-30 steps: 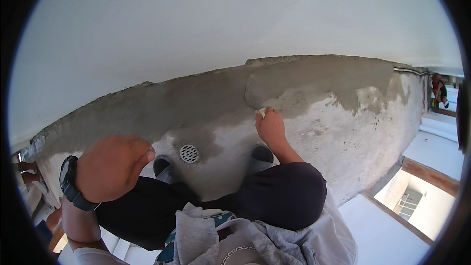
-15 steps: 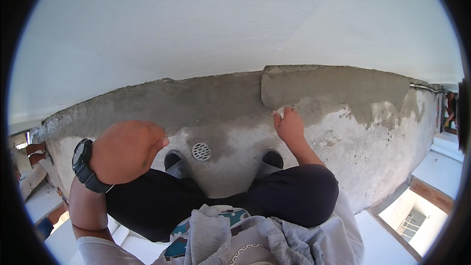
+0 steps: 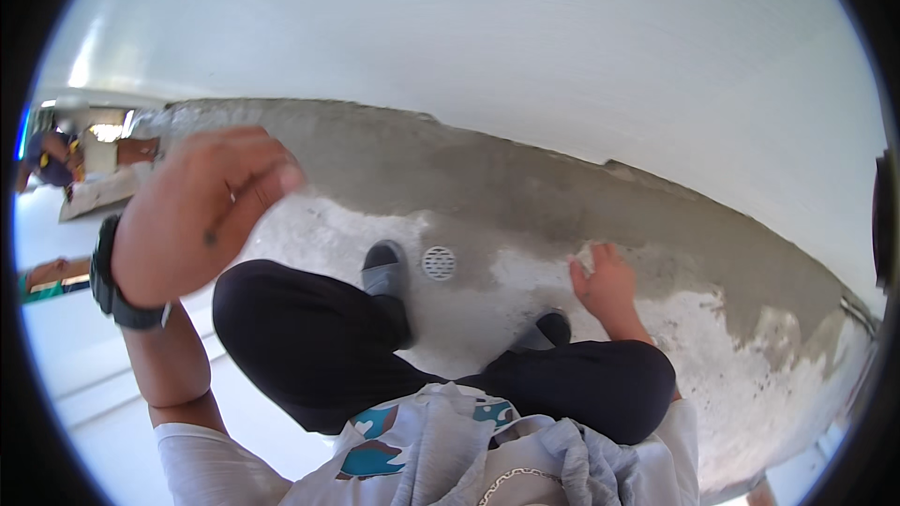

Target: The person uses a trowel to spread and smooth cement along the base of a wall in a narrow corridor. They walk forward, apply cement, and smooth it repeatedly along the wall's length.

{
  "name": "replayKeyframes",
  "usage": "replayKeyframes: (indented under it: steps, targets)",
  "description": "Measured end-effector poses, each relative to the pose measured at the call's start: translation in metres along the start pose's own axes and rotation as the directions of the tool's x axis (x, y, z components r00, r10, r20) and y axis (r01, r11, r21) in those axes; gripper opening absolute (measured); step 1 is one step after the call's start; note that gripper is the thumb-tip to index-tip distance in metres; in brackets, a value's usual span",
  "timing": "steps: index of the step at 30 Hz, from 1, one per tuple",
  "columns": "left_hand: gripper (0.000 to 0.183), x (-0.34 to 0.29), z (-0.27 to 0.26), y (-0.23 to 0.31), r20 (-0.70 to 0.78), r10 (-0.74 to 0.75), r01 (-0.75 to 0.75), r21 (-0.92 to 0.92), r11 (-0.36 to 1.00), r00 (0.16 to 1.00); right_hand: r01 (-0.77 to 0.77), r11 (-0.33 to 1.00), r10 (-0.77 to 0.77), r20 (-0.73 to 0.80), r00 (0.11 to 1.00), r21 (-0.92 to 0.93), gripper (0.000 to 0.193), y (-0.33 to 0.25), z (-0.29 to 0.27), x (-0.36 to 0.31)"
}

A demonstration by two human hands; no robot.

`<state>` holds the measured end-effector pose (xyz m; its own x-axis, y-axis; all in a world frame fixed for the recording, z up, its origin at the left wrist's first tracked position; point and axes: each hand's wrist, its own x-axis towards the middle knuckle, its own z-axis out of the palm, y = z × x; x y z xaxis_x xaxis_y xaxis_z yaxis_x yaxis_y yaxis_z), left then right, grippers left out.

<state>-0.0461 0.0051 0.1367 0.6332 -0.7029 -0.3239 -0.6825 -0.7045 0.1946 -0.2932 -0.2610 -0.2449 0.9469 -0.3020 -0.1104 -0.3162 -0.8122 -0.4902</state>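
Note:
My left hand (image 3: 202, 211), with a dark watch (image 3: 131, 286) on its wrist, is raised at the left, clear of the floor. Its fingers are curled together and slightly blurred; what they hold, if anything, is hidden. Just above the floor, beyond my right knee, is my right hand (image 3: 607, 290), its thumb apart from its fingers. The fingertips are beside the lower edge of a strip of grey mortar (image 3: 525, 183), which runs along the base of a white wall (image 3: 469, 28). I cannot tell whether they touch it.
A round slotted drain cover (image 3: 438, 263) is set in the floor between my feet. Pale, patchy concrete (image 3: 722, 384) stretches to the right. Another person (image 3: 54, 157) is at the far left, near a board (image 3: 108, 192). White ledges (image 3: 103, 384) lie behind me on the left.
My view has swung to the left, bringing the other person into sight. My left hand has risen. My right hand, pinching a small pale thing before, now has its fingers spread.

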Motion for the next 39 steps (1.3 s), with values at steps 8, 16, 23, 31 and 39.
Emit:
replayKeyframes:
  steps: [8, 16, 23, 31, 39]
  targets:
    - [0.025, -0.026, -0.004, -0.12, -0.249, -0.312, 0.341, 0.08, 0.937, 0.917, 0.214, 0.975, -0.209, 0.071, 0.975, -0.067, 0.036, 0.002, 0.029, 0.067]
    - [0.027, -0.004, -0.008, -0.205, -0.173, -0.483, 0.502, 0.08, 0.861, 0.858, 0.146, 0.982, -0.128, 0.144, 0.981, -0.124, 0.043, 0.019, 0.009, 0.082]
    - [0.015, 0.006, -0.056, -0.249, -0.343, -0.038, -0.09, -0.35, 0.933, 0.939, -0.146, 0.934, 0.251, 0.305, 0.919, -0.327, 0.051, -0.002, -0.072, 0.073]
    - [0.029, 0.08, -0.023, -0.268, 0.306, 0.768, -0.748, -0.206, 0.631, 0.563, -0.861, 0.459, 0.888, 0.103, 0.448, -0.218, 0.046, -0.096, -0.074, -0.002]
    - [0.037, 0.103, 0.021, -0.299, 0.521, 0.774, -0.824, -0.213, 0.526, 0.36, -0.82, 0.131, 0.945, 0.181, 0.274, 0.557, 0.037, -0.192, 0.024, -0.014]
